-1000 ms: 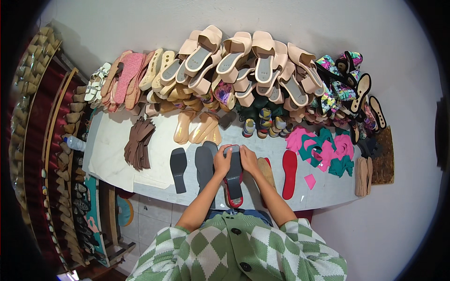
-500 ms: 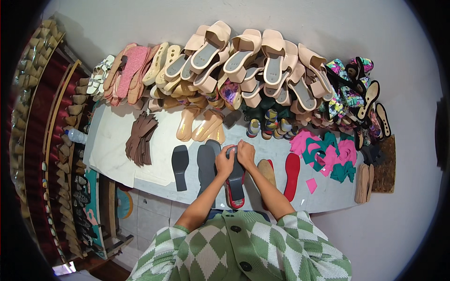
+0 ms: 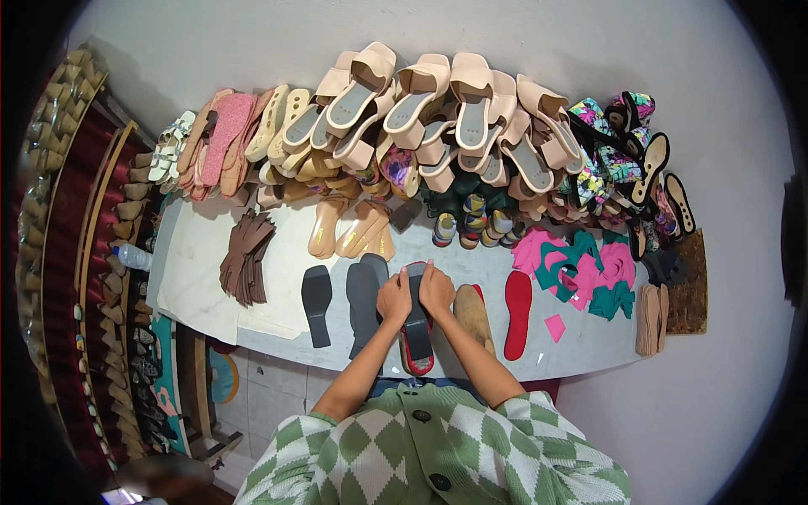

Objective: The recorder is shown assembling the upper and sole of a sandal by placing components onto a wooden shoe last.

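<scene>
My left hand [image 3: 394, 296] and my right hand [image 3: 436, 290] grip a black shoe sole [image 3: 416, 331] from its two sides, near the toe end. Both thumbs reach up along the edges, and the curled fingers partly hide the toe. Beneath the black sole is a red shoe piece [image 3: 419, 367], its edge showing round the heel. Left of my hands lie dark grey soles [image 3: 363, 303], overlapping, and a single black sole [image 3: 316, 303]. By my right forearm is a tan shoe last [image 3: 473, 316] with red under it; a red insole [image 3: 518, 316] lies further right.
Beige heeled sandals [image 3: 408, 105] are heaped along the back wall. Brown strips [image 3: 247, 257] lie on the table's left, pink and teal scraps [image 3: 581, 265] on its right. A stack of tan insoles [image 3: 650, 318] stands at the right edge. Shelves of shoe lasts [image 3: 126, 227] line the left side.
My right hand has come down from the toe tip to the sole's right side. My left hand has shifted slightly and still grips the left side. The whole view has moved slightly.
</scene>
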